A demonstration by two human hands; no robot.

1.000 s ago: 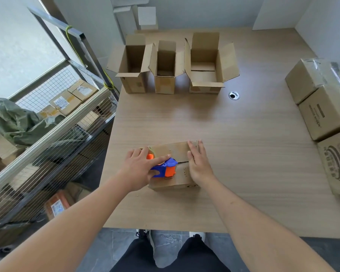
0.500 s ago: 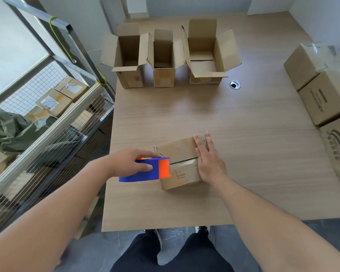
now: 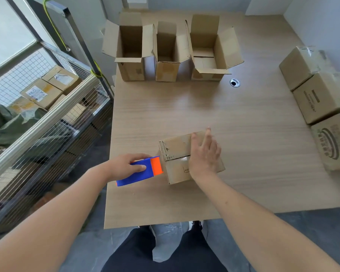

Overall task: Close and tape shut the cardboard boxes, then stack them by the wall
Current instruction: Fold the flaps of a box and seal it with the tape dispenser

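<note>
Here the right hand (image 3: 204, 154) lies flat, steadying the closed box (image 3: 177, 154), while the left hand (image 3: 126, 166) grips the tape dispenser (image 3: 143, 170) beside it

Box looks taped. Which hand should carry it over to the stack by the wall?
Probably right. The right hand already rests flat on the box, on the side nearer the stack at the table's right. The left hand has its grip on the tape gun, so it would have to set that down first.

A packing or storage room: wooden table (image 3: 185, 114) with cardboard boxes (image 3: 322, 99), wire-mesh cage (image 3: 47, 134) of parcels (image 3: 41, 93).
</note>
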